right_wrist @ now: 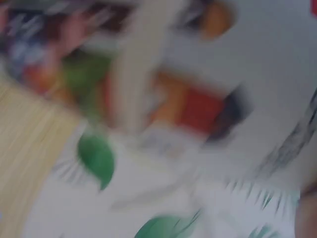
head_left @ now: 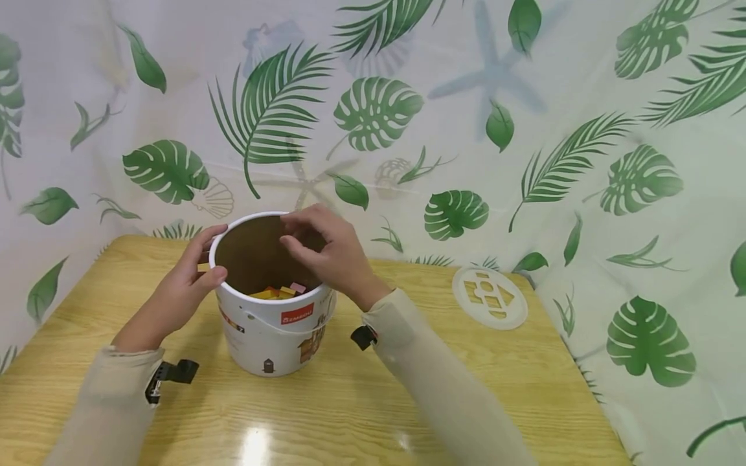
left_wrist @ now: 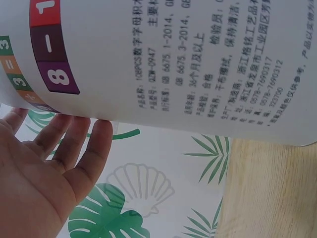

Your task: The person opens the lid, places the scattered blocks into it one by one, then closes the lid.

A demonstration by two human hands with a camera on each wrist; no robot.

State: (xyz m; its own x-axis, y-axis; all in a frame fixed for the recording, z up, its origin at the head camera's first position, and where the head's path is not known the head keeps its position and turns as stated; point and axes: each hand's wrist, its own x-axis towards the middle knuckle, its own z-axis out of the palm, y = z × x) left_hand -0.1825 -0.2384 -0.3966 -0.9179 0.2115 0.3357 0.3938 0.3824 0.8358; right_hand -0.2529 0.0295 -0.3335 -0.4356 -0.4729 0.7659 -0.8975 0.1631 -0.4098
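Note:
A white printed bucket (head_left: 256, 343) stands upright on the table, with yellow, orange and pink blocks (head_left: 274, 293) visible low inside it. My left hand (head_left: 177, 294) rests against the bucket's left side near the rim, its fingers spread and fairly straight; the left wrist view shows its fingertips (left_wrist: 101, 131) touching the printed wall. Over the right part of the bucket's mouth is my right hand (head_left: 332, 249), with bent fingers and the thumb apart from them. I see nothing between them. In the right wrist view the bucket's wall (right_wrist: 277, 59) is blurred, and the hand barely shows.
A pale round plate with cut-out shapes (head_left: 463, 301) lies toward the table's back right. The bucket's thin white handle (head_left: 303, 331) hangs down its front. Behind the wooden table (head_left: 408, 401) hangs a leaf-patterned cloth (head_left: 402, 175).

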